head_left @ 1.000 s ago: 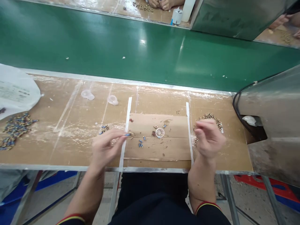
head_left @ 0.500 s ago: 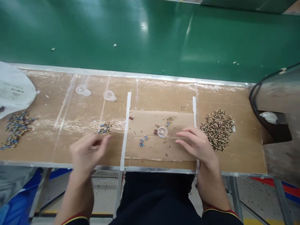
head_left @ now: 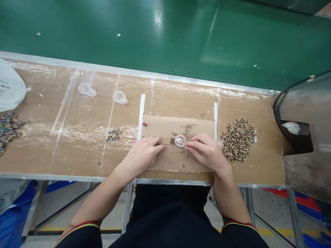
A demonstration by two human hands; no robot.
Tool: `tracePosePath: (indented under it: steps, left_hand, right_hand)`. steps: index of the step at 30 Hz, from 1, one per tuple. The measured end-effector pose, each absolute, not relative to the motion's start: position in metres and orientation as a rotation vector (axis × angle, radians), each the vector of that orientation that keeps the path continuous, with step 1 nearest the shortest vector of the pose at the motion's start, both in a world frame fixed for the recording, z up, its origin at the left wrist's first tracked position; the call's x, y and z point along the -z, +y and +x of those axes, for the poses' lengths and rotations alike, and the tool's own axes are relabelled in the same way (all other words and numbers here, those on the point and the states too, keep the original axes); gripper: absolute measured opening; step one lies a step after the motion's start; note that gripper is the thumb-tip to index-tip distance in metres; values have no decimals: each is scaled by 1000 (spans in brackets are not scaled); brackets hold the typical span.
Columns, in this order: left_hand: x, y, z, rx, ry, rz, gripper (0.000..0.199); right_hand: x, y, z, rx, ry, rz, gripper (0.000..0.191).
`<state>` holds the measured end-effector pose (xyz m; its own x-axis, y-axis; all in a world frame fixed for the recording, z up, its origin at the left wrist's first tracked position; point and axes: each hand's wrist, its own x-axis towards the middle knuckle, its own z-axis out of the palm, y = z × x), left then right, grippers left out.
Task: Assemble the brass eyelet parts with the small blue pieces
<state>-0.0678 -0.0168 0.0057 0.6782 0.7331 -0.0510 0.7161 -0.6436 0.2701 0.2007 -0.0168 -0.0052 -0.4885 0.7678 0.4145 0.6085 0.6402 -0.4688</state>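
On the taped cardboard sheet (head_left: 165, 165) stands a small clear cup (head_left: 180, 141). A thin stick (head_left: 183, 143) leans out of it, and my right hand (head_left: 204, 150) pinches the stick's outer end. My left hand (head_left: 144, 153) is at the sheet's left side, its fingers closed over the spot where small blue parts lie; what they grip, if anything, is hidden. One blue part (head_left: 158, 155) shows beneath the fingertips. Dark red pieces (head_left: 172, 141) sit against the cup's left side, and a blue-and-gold part (head_left: 186, 132) lies behind it.
A big pile of small brass-coloured parts (head_left: 239, 139) is at right. Blue-and-gold parts (head_left: 113, 135) form a small cluster at left, with a larger pile (head_left: 9, 127) at the far left. Two translucent plastic pieces (head_left: 87, 90) lie behind, near a white bag (head_left: 11, 86).
My left hand has moved right onto the cardboard sheet, over the blue parts. My right hand has moved left to the cup and closed on the stick.
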Motion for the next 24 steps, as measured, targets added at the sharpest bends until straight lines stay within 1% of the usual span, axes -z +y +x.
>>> tracePosePath:
  steps: [3,6,13,16,19,21,24]
  left_hand:
    - [-17,-10,-58,95,1156,2603,20]
    - [-25,-5,-50,170,1136,2626,20]
    - [-30,5,-48,56,982,2807,22]
    - [-39,9,-57,-183,987,2686,18]
    - [-45,11,-60,-626,985,2356,13]
    - [-41,12,-58,-886,952,2119,10]
    - [-26,14,-51,-1106,911,1815,7]
  right_hand:
    - [3,-16,199,-339,-2278,-1052,16]
    - [0,-14,197,-322,-2324,-1039,16]
    - [-11,2,183,-209,-2469,-1043,23]
    - [-10,7,180,-208,-2498,-1040,28]
    - [-4,7,183,-271,-2475,-1018,27]
    - [0,6,184,-274,-2441,-1040,26]
    - [3,7,182,-221,-2400,-1053,28]
